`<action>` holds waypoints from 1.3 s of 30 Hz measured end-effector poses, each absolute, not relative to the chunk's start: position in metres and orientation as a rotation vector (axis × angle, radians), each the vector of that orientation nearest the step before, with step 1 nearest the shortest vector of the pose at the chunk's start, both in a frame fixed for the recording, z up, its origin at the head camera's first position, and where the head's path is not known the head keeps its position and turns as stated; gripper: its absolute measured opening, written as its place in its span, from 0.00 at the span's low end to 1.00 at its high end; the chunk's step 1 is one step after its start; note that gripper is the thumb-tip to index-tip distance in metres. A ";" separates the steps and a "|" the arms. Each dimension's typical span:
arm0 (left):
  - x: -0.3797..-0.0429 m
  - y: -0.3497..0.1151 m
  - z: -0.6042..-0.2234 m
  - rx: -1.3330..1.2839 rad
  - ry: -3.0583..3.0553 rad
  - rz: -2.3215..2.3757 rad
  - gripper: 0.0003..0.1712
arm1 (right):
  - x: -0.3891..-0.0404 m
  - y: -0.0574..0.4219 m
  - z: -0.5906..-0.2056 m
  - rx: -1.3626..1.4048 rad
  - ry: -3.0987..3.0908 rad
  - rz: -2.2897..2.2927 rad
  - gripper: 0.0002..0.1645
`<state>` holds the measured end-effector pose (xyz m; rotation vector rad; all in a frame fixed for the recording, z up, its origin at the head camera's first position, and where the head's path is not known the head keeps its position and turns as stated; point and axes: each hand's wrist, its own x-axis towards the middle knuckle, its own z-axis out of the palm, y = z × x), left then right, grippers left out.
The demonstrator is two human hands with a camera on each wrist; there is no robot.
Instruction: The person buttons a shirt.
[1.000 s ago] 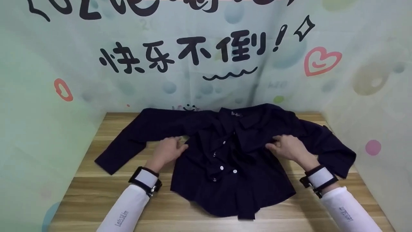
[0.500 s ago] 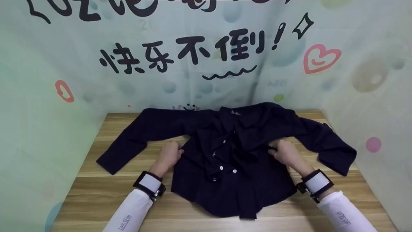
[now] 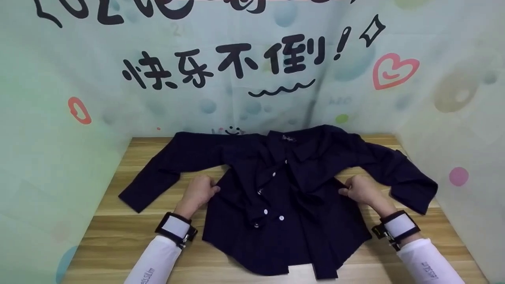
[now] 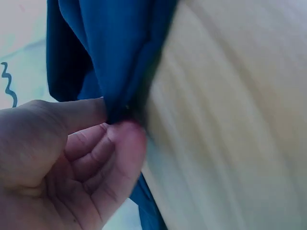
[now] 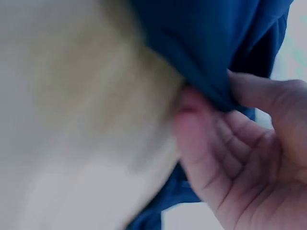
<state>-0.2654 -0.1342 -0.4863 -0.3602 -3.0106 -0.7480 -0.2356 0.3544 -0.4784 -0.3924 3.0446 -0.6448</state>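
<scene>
A dark navy button-up shirt (image 3: 244,240) lies front up, its collar at the back and both sleeves spread to the sides. White buttons run down its creased front. My left hand (image 3: 200,191) pinches the shirt's left side edge below the sleeve; in the left wrist view the cloth (image 4: 120,57) is held between thumb and fingertips. On the other side my right hand (image 3: 362,190) pinches the opposite side edge, and the right wrist view shows that fabric (image 5: 201,48) between thumb and fingers.
The shirt lies on a wood-grain table (image 3: 114,232). A printed cloth backdrop (image 3: 232,106) with black lettering stands behind it and along both sides. The left sleeve (image 3: 150,183) and right sleeve (image 3: 410,183) reach toward the table's sides.
Both hands have moved down from under the sleeves and a little apart, now pinching the side edges. The shirt's body is spread wider, and its lower hem has shifted toward me.
</scene>
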 end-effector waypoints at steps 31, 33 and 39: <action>-0.235 -0.090 -0.491 -0.995 -2.868 -0.289 0.14 | -0.325 0.196 -0.468 -0.382 2.940 -0.863 0.49; -0.236 -0.091 -0.492 -1.020 -2.830 -0.298 0.11 | -0.329 0.192 -0.471 -0.370 2.907 -0.761 0.54; -0.239 -0.094 -0.498 -1.065 -2.744 -0.314 0.07 | -0.336 0.185 -0.482 -0.482 2.988 -0.501 0.46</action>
